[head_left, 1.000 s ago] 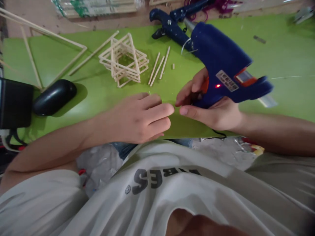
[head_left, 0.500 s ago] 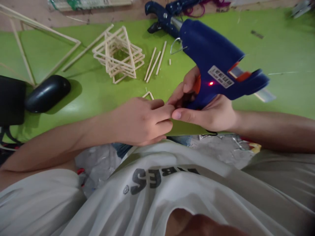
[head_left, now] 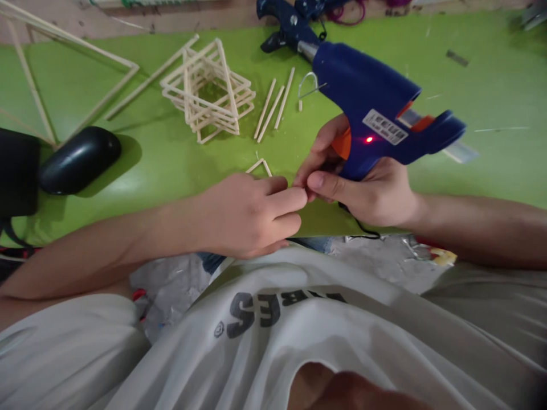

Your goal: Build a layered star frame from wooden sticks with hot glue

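My right hand [head_left: 370,191] is wrapped around a blue hot glue gun [head_left: 367,97], whose red light is lit and whose nozzle points up and left. A clear glue stick [head_left: 460,151] sticks out of its back end. The thumb and fingertips of that hand meet the fingertips of my left hand [head_left: 256,213], which are pressed together; whatever lies between them is hidden. Just beyond my left knuckles, a small angle of thin wooden sticks [head_left: 258,164] shows, its lower ends covered by the hand. Farther off stands a star-shaped stack of joined sticks [head_left: 209,99].
Several loose sticks [head_left: 273,108] lie right of the stack. Larger stick frames [head_left: 85,45] and a black computer mouse [head_left: 81,160] are at left on the green tabletop [head_left: 171,171]. A dark-blue-handled tool [head_left: 290,25] lies behind the glue gun.
My right thumb has lifted slightly from its earlier place by the left fingertips. The glue gun and both hands stay nearly where they were; the view has shifted a little.
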Tool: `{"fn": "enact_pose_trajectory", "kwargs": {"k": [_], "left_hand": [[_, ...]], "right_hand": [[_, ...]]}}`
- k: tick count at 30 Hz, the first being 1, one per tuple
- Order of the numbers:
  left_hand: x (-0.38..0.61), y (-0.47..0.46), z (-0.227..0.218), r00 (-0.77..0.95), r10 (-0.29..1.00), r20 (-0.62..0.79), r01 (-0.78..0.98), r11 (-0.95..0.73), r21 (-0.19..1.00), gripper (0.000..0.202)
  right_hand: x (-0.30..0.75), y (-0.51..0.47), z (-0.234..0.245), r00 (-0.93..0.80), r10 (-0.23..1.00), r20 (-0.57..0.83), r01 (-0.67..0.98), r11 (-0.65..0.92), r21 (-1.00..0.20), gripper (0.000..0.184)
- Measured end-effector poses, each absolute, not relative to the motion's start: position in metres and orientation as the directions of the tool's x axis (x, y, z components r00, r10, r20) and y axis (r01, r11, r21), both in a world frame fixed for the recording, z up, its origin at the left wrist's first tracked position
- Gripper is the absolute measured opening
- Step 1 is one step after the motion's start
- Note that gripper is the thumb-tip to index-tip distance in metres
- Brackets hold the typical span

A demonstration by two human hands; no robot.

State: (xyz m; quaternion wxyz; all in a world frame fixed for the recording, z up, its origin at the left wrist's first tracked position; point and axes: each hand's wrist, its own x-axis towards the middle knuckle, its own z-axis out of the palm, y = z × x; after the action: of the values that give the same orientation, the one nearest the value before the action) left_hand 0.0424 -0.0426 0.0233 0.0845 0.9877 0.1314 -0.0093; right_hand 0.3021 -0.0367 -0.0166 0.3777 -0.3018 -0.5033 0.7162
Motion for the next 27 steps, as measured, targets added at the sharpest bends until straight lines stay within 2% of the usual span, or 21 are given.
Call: {"fn": "enact_pose_trajectory", "kwargs": {"k": [3, 7, 12, 15, 17, 19, 22, 23, 25, 27], "left_hand": [[0.041, -0.044, 0.023, 0.965, 0.261, -0.003, 0.259, -0.955, 0.145, 0.022], [0.042, -0.048, 0.022, 0.966, 0.257, -0.029, 0.258, -0.951, 0.172, 0.025], [0.041, -0.048, 0.026, 0.966, 0.259, -0.004, 0.254, -0.94, 0.229, 0.02], [0.03, -0.041, 0.038, 0.93, 0.363, 0.064, 0.322, -0.885, 0.337, 0.018], [0.017, -0.032, 0.047, 0.865, 0.488, 0.118, 0.406, -0.818, 0.408, 0.024], [0.001, -0.023, 0.054, 0.792, 0.595, 0.136, 0.491, -0.754, 0.437, 0.022], [-0.023, -0.013, 0.056, 0.754, 0.655, -0.06, 0.626, -0.687, 0.368, 0.014], [-0.029, -0.012, 0.054, 0.74, 0.664, -0.113, 0.657, -0.676, 0.332, 0.014], [-0.036, -0.013, 0.05, 0.725, 0.67, -0.16, 0.685, -0.674, 0.276, 0.02], [-0.037, -0.017, 0.044, 0.742, 0.644, -0.184, 0.669, -0.696, 0.261, 0.027]], "right_hand": [[0.306, -0.039, -0.018, -0.502, 0.865, -0.017, -0.2, -0.135, -0.97, 0.056], [0.308, -0.042, -0.011, -0.461, 0.887, 0.029, -0.106, -0.023, -0.994, 0.039], [0.309, -0.037, -0.012, -0.498, 0.866, 0.05, -0.121, -0.012, -0.993, 0.043], [0.313, -0.027, -0.022, -0.45, 0.891, 0.065, -0.157, -0.007, -0.988, 0.043], [0.318, -0.018, -0.028, -0.317, 0.945, 0.085, -0.168, 0.032, -0.985, 0.048], [0.323, -0.009, -0.032, -0.171, 0.977, 0.125, -0.148, 0.1, -0.984, 0.045], [0.332, -0.001, -0.029, -0.054, 0.986, 0.16, -0.055, 0.157, -0.986, 0.018], [0.335, -0.001, -0.027, -0.052, 0.987, 0.155, -0.028, 0.154, -0.988, 0.015], [0.338, -0.004, -0.02, -0.085, 0.991, 0.105, 0.005, 0.106, -0.994, 0.027], [0.339, -0.012, -0.011, -0.159, 0.987, -0.015, 0.026, -0.011, -1.0, 0.032]]}}
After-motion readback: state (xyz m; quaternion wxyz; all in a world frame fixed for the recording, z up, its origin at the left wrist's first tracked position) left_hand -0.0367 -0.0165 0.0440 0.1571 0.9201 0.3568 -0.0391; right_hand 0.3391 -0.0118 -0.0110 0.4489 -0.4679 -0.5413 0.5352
